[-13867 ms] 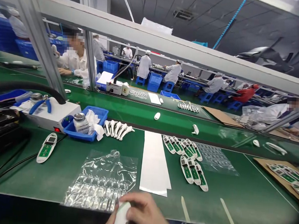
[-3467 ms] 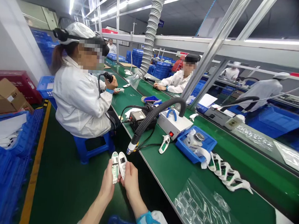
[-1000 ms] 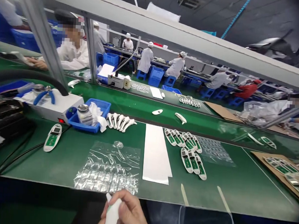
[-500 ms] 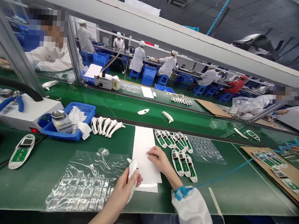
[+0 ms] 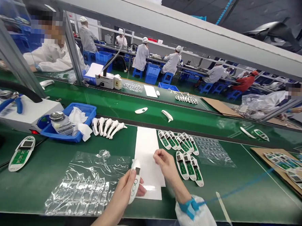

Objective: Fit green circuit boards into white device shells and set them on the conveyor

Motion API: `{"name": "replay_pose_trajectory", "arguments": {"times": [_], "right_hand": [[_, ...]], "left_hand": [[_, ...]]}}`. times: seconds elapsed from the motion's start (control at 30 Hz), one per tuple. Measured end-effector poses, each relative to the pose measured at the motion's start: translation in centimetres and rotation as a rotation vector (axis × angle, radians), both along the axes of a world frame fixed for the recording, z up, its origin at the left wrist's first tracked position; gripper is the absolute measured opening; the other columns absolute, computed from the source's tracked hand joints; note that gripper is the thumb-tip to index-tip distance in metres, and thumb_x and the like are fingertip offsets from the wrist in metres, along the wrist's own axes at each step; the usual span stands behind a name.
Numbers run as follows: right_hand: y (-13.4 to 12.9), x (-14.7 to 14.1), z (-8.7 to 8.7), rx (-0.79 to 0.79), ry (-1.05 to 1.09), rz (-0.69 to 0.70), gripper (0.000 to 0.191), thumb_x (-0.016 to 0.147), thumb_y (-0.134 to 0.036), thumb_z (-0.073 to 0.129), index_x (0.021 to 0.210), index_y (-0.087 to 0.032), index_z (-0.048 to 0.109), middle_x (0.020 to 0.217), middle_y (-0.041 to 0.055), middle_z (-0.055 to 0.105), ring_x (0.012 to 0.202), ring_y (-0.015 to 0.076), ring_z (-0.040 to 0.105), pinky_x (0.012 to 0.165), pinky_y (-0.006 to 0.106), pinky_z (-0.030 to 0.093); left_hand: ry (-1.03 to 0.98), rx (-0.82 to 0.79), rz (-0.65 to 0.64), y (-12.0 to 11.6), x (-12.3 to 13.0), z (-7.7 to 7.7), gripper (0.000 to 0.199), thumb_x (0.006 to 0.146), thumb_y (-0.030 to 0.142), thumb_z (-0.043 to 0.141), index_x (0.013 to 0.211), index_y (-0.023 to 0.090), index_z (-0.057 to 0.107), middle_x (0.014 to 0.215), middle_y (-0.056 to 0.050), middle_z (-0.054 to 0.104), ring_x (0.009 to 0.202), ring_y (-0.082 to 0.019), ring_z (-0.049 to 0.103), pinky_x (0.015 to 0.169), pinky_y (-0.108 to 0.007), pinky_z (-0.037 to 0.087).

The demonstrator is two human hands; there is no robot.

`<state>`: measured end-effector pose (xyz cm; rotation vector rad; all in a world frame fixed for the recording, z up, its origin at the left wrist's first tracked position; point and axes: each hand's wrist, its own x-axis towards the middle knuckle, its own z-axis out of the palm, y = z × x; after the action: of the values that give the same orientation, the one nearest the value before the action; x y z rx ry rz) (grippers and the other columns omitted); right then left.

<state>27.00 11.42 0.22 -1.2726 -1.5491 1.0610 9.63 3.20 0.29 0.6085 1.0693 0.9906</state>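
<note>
A white handheld device casing (image 5: 135, 180), with a small window and a column of buttons on its face, is gripped upright in the left hand (image 5: 126, 188), the fingers closed round its lower half, just above the near edge of the green surface (image 5: 60, 175). The right hand (image 5: 164, 163) is held over the white backing sheet (image 5: 148, 153), its fingertips pinched together as if on something small; what is pinched, if anything, cannot be made out.

The casing is held by one hand only and close to the edge of the surface, so a loosened grip could let it fall off the surface altogether. Any small piece lifted from the sheet could be lost from the fingertips or set down crooked on the casing, since the casing is tilted and unsupported. The sheet lies loose and could be dragged by the right hand against the rows of open circuit-board halves (image 5: 189, 161) just beside it, and those rows could be knocked out of order by the sleeve (image 5: 198, 218). The crinkled clear blister tray (image 5: 85, 187) just left of the casing could be snagged and shifted by the left forearm.
</note>
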Motion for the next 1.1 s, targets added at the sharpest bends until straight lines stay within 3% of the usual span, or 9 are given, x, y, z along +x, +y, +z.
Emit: {"name": "replay_pose_trajectory", "arguments": {"times": [0.1, 0.23, 0.5, 0.83, 1.1], "right_hand": [[-3.2, -2.6, 3.1, -0.111, 0.152, 0.122, 0.017, 0.083, -0.031, 0.061, 0.073, -0.018, 0.054, 0.061, -0.0038, 0.047, 0.054, 0.0114, 0.044, 0.053, 0.025, 0.035], [-5.9, -5.7, 5.1, -0.174, 0.207, 0.253, 0.016, 0.086, -0.026, 0.059, 0.073, -0.018, 0.055, 0.066, -0.0027, 0.051, 0.057, 0.0113, 0.048, 0.055, 0.025, 0.037], [-5.9, -7.4, 4.1, -0.154, 0.115, 0.288, 0.013, 0.088, -0.023, 0.055, 0.077, -0.017, 0.054, 0.065, -0.0040, 0.049, 0.054, 0.0097, 0.048, 0.052, 0.023, 0.037], [-5.8, -8.0, 3.9, -0.184, 0.184, 0.277, 0.017, 0.088, -0.027, 0.057, 0.075, -0.018, 0.052, 0.058, -0.0058, 0.047, 0.048, 0.0089, 0.047, 0.048, 0.022, 0.036], [-6.1, -8.2, 4.2, -0.136, 0.101, 0.251, 0.021, 0.089, -0.031, 0.057, 0.075, -0.018, 0.053, 0.060, -0.0046, 0.049, 0.049, 0.0087, 0.049, 0.048, 0.021, 0.038]], "left_hand": [[-0.037, 0.002, -0.027, -0.8, -0.9, 1.4, 0.062, 0.080, 0.072, 0.039, 0.079, 0.014, 0.062, 0.047, -0.002, 0.055, 0.043, -0.013, 0.046, 0.045, -0.023, 0.037], [-0.079, -0.051, 0.042, -1.7, -1.6, 2.1, 0.061, 0.079, 0.074, 0.039, 0.070, 0.016, 0.057, 0.046, 0.000, 0.051, 0.043, -0.011, 0.042, 0.043, -0.022, 0.031], [-0.076, -0.059, 0.082, -2.4, -2.3, 1.3, 0.061, 0.081, 0.072, 0.039, 0.072, 0.015, 0.058, 0.046, 0.001, 0.050, 0.042, -0.010, 0.042, 0.043, -0.021, 0.031], [-0.072, -0.068, 0.097, -2.5, -2.3, 1.8, 0.062, 0.081, 0.072, 0.038, 0.072, 0.014, 0.058, 0.044, 0.001, 0.050, 0.040, -0.010, 0.040, 0.043, -0.021, 0.027], [-0.058, -0.030, 0.065, -2.8, -2.5, 1.3, 0.060, 0.085, 0.068, 0.036, 0.073, 0.014, 0.058, 0.045, 0.001, 0.049, 0.041, -0.010, 0.041, 0.043, -0.020, 0.030]]}}
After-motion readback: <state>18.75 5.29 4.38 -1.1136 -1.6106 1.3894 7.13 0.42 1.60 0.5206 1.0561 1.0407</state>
